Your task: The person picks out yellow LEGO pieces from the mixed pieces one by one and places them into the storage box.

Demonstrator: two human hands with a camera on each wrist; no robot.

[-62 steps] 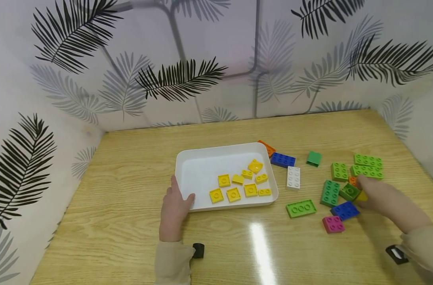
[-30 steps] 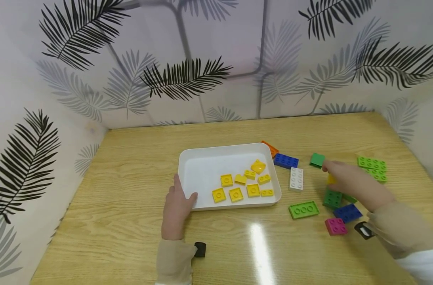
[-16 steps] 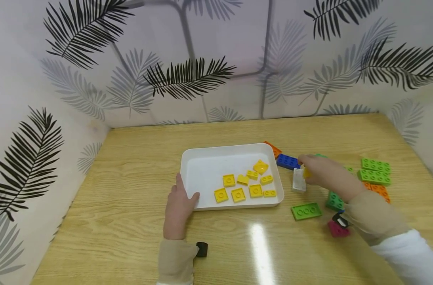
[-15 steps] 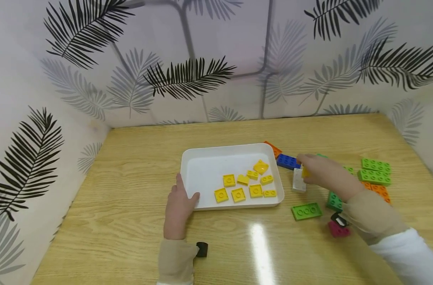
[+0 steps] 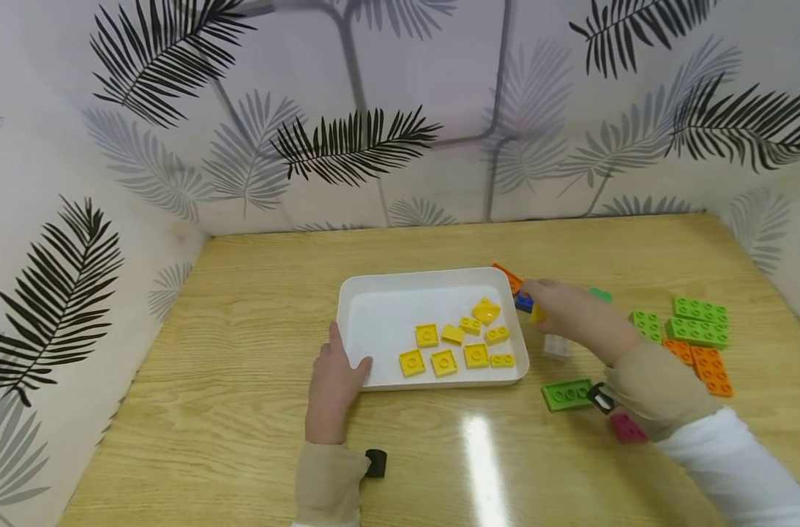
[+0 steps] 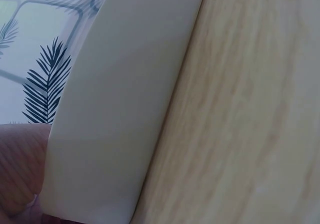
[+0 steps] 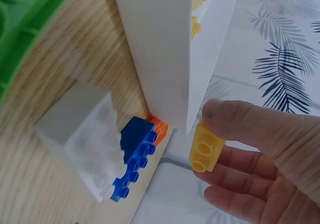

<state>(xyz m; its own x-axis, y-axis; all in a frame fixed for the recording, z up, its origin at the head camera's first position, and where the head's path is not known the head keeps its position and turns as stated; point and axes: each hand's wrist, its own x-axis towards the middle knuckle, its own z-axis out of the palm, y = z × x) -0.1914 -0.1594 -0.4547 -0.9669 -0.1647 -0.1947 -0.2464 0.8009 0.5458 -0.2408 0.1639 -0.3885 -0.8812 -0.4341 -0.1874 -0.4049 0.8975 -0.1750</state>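
My left hand [image 5: 334, 377] holds the near left corner of a white tray [image 5: 432, 384]; its thumb comes over the rim and the other fingers lie along the left side. Several yellow toy bricks [image 5: 443, 362] lie inside the tray, mostly towards its right half. My right hand [image 5: 580, 315] pinches a small yellow toy brick [image 7: 206, 146] between thumb and fingers, just outside the tray's right wall. In the right wrist view, the brick shows round tubes on its hollow side. Below this hand are a blue brick [image 7: 132, 156] and a white brick [image 7: 82, 134].
An orange brick [image 5: 508, 278] lies by the tray's far right corner. Further right on the wooden table [image 5: 241, 410] are lime bricks [image 5: 699, 322], orange bricks [image 5: 709, 369], a flat green brick [image 5: 566, 395] and a pink brick [image 5: 626, 428] partly under the sleeve. A patterned wall stands behind.
My right hand has picked the yellow brick from among the bricks at the right and carried it left to the tray's right side. The left hand has stayed on the tray.
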